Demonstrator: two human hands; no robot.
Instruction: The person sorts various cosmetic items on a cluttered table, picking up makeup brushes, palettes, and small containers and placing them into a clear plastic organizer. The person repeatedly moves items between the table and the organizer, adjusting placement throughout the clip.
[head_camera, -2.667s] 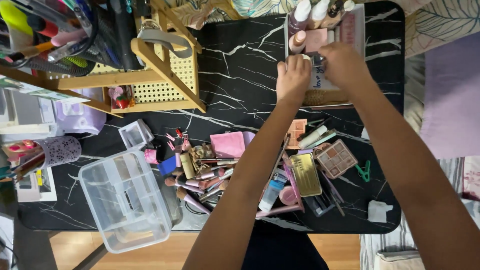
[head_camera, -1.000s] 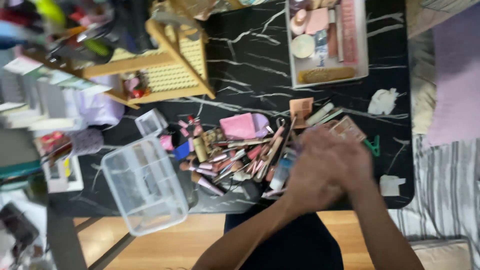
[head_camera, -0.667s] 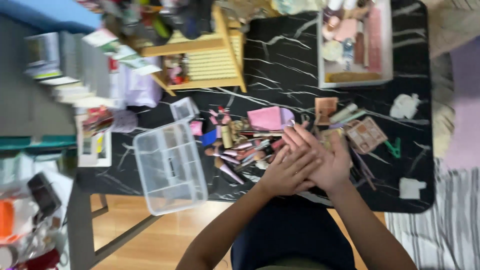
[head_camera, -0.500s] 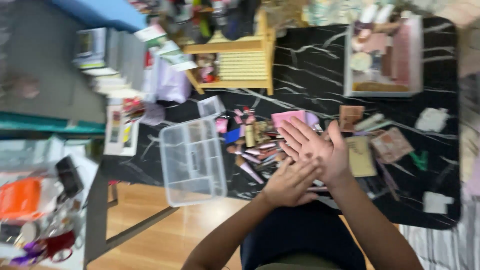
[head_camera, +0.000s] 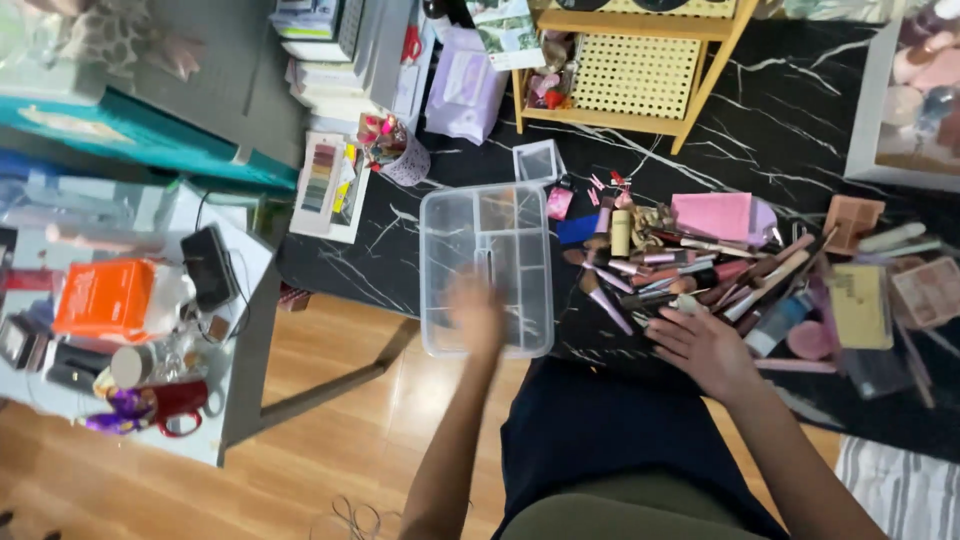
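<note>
My left hand (head_camera: 477, 313) is blurred with motion over the near edge of a clear plastic compartment box (head_camera: 487, 228) on the black marble-patterned table (head_camera: 790, 160); I cannot tell if it touches the box. My right hand (head_camera: 705, 347) rests open at the table's near edge, its fingertips at a heap of makeup brushes, tubes and pencils (head_camera: 690, 275). Neither hand visibly holds anything.
A pink pouch (head_camera: 712, 214), a gold tin (head_camera: 860, 305) and palettes lie in the pile. A wooden rack (head_camera: 640, 65) stands at the back and a white tray of cosmetics (head_camera: 905, 105) far right. A cluttered side table (head_camera: 130, 310) sits left over wooden floor.
My hands were pressed together over the pile; now they have parted, the left swinging out to the clear box. The view has swung left.
</note>
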